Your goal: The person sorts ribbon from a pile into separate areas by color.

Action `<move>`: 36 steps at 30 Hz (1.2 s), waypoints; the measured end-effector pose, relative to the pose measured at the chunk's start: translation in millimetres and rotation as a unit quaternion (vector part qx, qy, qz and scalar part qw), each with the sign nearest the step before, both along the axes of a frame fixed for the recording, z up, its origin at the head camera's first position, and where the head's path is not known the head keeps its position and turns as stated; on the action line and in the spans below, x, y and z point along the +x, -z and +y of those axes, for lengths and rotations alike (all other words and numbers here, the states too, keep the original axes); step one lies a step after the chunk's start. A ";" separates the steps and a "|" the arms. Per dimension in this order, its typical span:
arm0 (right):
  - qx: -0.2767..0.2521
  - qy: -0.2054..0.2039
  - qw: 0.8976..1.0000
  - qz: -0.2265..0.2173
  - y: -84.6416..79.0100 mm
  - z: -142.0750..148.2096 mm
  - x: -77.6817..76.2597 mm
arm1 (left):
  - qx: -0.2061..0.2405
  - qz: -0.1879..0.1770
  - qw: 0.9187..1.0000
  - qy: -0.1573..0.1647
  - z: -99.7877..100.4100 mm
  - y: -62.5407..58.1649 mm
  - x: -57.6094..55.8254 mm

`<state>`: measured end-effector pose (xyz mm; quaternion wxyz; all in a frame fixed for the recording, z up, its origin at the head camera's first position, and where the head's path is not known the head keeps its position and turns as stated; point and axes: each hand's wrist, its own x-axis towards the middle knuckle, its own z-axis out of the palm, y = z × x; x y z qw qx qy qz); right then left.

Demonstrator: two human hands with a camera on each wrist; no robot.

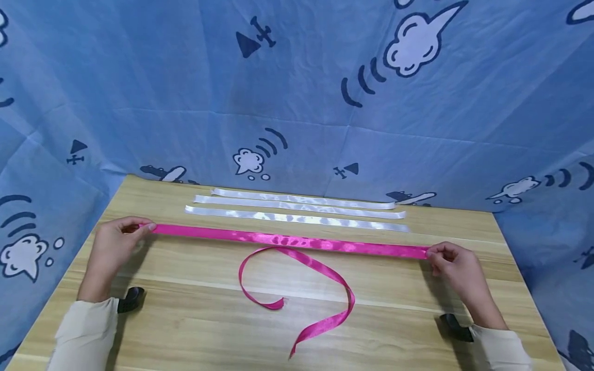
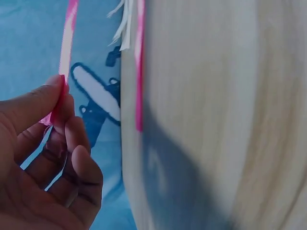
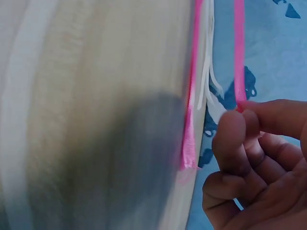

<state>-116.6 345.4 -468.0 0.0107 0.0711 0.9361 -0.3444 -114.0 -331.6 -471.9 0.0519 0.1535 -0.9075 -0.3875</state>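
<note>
A pink satin ribbon (image 1: 297,241) is stretched nearly straight between both hands, raised off the table. My left hand (image 1: 113,245) pinches its left end between thumb and forefinger; in the left wrist view a short pink tip pokes out below the thumb. At the other end, my right hand (image 1: 457,268) pinches the ribbon, also with thumb and fingertips. A second pink ribbon (image 1: 350,299) lies loosely curled on the table in front, with one end curving left and the other toward the near edge.
Three white ribbons (image 1: 297,216) lie side by side, roughly parallel, toward the back of the wooden table (image 1: 195,330). A blue printed cloth (image 1: 297,77) hangs behind the table and along its sides.
</note>
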 end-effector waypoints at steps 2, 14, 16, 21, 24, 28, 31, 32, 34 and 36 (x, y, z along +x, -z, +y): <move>0.008 0.007 1.000 -0.004 2.4 -1.6 -0.5 | 0.000 -0.004 1.000 0.002 2.7 2.5 -1.8; 0.026 0.019 0.999 -0.042 8.8 -1.6 3.4 | -0.025 -0.030 0.999 0.023 11.0 10.6 1.3; 0.025 0.014 0.999 -0.045 9.9 -0.8 4.9 | -0.025 -0.035 0.999 0.027 11.4 11.3 2.8; 0.024 0.011 0.998 -0.054 12.5 0.1 8.0 | -0.031 -0.042 0.998 0.033 11.5 13.1 5.4; 0.024 0.008 0.998 -0.056 13.2 0.5 9.8 | -0.033 -0.045 0.998 0.038 11.3 13.8 5.9; 0.019 0.003 0.998 -0.058 13.8 0.8 11.4 | -0.040 -0.046 0.997 0.045 10.9 15.0 6.1; 0.017 0.001 0.998 -0.058 13.3 1.9 11.9 | -0.047 -0.040 0.997 0.052 10.8 15.7 5.7; 0.018 0.001 0.998 -0.058 13.2 2.2 12.0 | -0.048 -0.038 0.997 0.054 10.8 15.8 5.5; 0.015 0.000 0.998 -0.057 12.4 3.4 11.9 | -0.048 -0.038 0.996 0.058 10.4 15.9 5.3; 0.016 0.001 0.998 -0.056 11.8 4.3 11.8 | -0.048 -0.044 0.996 0.058 10.5 15.4 5.2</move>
